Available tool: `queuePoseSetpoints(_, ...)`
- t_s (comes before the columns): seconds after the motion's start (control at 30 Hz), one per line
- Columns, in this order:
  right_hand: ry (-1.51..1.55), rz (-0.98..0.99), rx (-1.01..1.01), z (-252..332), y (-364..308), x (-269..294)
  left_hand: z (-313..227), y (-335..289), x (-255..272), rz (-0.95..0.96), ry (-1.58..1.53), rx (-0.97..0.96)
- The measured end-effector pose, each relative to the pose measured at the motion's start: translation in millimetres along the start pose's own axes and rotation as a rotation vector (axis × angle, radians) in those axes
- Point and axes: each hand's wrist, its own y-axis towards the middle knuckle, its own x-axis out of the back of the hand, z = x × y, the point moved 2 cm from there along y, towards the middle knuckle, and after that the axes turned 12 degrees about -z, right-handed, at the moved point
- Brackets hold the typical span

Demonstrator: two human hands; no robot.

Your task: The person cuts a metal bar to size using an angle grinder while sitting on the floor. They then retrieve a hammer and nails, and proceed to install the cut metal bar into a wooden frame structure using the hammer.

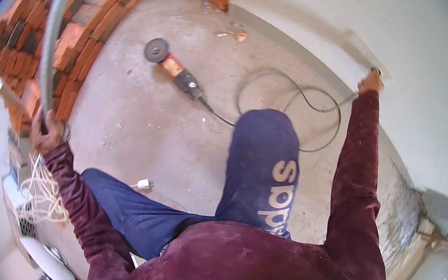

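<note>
Left hand point(45, 133) is closed in a fist around the lower end of a grey corrugated conduit point(52, 27), which rises from the fist and arcs up past the stacked red bricks point(81, 8) toward the top edge of the view. Right hand point(372, 81) is stretched out to the pale plastered wall point(420, 65), at the corner of a flat white plate point(367, 51) set against it; fingers are pressed at the wall but whether they pinch anything cannot be told, too small and partly hidden. Conduit looks light, springy and ribbed, so it should bend easily yet want to whip back; the ribs give decent grip and it is unlikely to break. Holding it low down as now leaves the long free length floppy, so a second grip higher up would likely steady it. A loose bundle of thin pale wires point(42, 194) hangs just below the left fist, near a white box-like object at the lower left. On the concrete floor point(140, 121) lies an angle grinder point(174, 69) with its black cable point(300, 93) looping toward the wall, and a white plug point(142, 184) beside the person's blue trouser leg point(263, 169). Maroon sleeves on both arms.
</note>
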Motion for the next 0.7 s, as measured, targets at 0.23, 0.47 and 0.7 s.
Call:
queuePoseSetpoints(0.23,-1.156,-0.444,1.490,-23,74,74,42,-18,10,-0.023,-0.088,-0.027)
queuePoseSetpoints(0.47,-0.923,0.977,0.868,57,-308,-40,103,-48,108,-0.040,0.090,0.038)
queuePoseSetpoints(0.7,-0.955,1.718,2.541,12,-506,-246,117,-34,218,-0.170,0.087,0.117)
